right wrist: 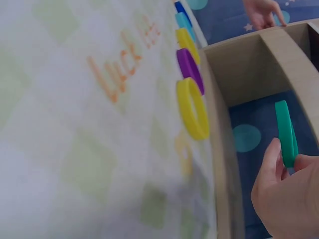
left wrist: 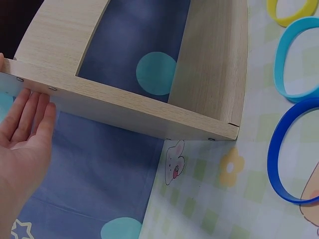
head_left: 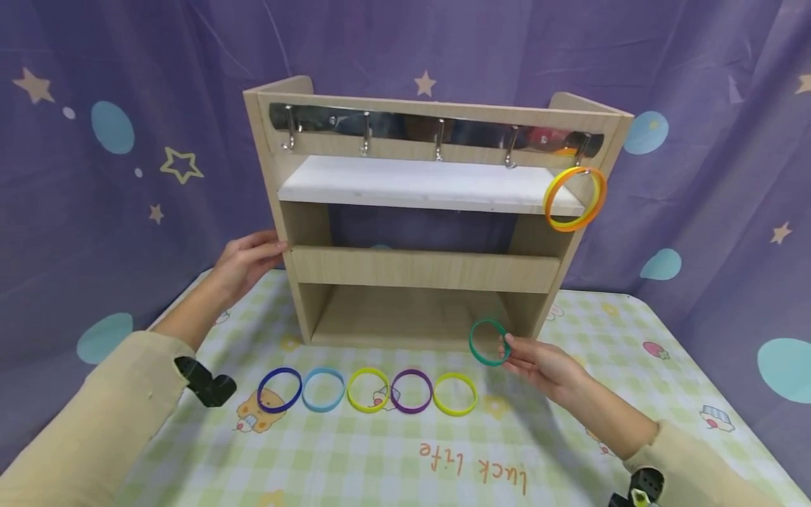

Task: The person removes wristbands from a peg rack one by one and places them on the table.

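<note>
My left hand point(head_left: 248, 262) touches the outer left side of a wooden shelf unit point(head_left: 424, 271). In the left wrist view its fingers point(left wrist: 31, 113) lie fairly straight against the side panel. My right hand point(head_left: 548, 366) pinches a green silicone wristband point(head_left: 472, 345) between thumb and fingers, in front of the unit's lower right corner. The right wrist view shows the green band edge-on. An orange and a yellow wristband point(head_left: 600, 204) hang together on the rightmost metal hook point(head_left: 582, 146).
On the checked tablecloth point(head_left: 355, 465) lies a row of wristbands: dark blue point(head_left: 260, 396), light blue point(head_left: 305, 396), yellow point(head_left: 350, 396), purple point(head_left: 432, 396) and another yellow point(head_left: 475, 400). Several hooks line the metal strip point(head_left: 402, 127) above a white shelf point(head_left: 412, 183). A purple curtain point(head_left: 393, 42) hangs behind.
</note>
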Demonstrator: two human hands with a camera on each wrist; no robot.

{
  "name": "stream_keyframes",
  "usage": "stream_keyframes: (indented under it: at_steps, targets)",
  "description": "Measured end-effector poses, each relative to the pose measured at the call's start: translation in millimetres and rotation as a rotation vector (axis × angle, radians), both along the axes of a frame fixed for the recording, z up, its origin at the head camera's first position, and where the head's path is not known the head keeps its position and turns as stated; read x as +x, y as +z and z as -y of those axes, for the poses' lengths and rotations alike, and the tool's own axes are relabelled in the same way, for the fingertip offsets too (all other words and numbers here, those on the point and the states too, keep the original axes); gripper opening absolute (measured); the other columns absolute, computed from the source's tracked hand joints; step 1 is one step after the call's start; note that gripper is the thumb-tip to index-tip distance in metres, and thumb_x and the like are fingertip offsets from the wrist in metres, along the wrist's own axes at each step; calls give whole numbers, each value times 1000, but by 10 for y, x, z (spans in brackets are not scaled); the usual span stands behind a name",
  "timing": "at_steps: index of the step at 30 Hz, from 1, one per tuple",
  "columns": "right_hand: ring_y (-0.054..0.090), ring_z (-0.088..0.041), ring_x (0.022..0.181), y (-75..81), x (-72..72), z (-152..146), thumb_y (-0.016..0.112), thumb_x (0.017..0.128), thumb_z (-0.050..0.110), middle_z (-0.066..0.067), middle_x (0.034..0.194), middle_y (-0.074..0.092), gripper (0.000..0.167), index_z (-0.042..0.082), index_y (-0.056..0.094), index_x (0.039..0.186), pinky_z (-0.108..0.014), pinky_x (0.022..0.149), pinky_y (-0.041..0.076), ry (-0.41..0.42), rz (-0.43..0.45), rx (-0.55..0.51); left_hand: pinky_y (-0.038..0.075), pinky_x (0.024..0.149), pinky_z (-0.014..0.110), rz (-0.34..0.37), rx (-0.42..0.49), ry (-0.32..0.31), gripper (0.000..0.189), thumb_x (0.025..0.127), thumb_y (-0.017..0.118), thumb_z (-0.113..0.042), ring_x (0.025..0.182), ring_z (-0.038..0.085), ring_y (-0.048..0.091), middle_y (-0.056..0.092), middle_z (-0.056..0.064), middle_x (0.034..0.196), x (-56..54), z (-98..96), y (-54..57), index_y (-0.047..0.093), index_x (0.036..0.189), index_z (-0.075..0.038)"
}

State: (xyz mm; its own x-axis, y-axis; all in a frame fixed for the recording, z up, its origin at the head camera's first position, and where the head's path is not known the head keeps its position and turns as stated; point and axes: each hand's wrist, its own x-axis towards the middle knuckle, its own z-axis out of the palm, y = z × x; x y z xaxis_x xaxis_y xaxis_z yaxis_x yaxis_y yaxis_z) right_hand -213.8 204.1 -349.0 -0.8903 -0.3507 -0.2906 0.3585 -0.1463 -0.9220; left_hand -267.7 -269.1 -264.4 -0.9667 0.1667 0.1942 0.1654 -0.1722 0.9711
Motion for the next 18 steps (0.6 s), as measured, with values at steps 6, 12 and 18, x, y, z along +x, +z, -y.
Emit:
stream_keyframes:
  at_steps: [6, 12, 18]
  targets:
    - [66, -5, 90, -137, -16, -81, 55, 98, 17, 3, 95, 65, 15, 6, 60, 107, -19, 87, 56, 39, 38, 45, 51, 88, 10, -7, -25, 5, 58, 95, 57, -8, 99, -1, 64, 64, -11, 107, -8, -1, -20, 27, 141, 12]
    - [68, -4, 90, -260, -36, -177, 54, 99, 15, 4, 93, 68, 12, 8, 62, 105, -18, 86, 56, 133, 41, 47, 52, 88, 11, -9, -27, 7, 61, 95, 56, -7, 98, 0, 64, 65, -10, 107, -19, 1, -22, 24, 144, 13]
    - [69, -5, 90, -318, -59, -258, 53, 99, 16, 4, 97, 70, 43, -12, 45, 130, -17, 85, 57, 214, 12, 169, 53, 87, 12, -17, 32, -16, 58, 95, 54, -4, 97, 2, 65, 67, -8, 104, -19, 7, -24, 25, 143, 13]
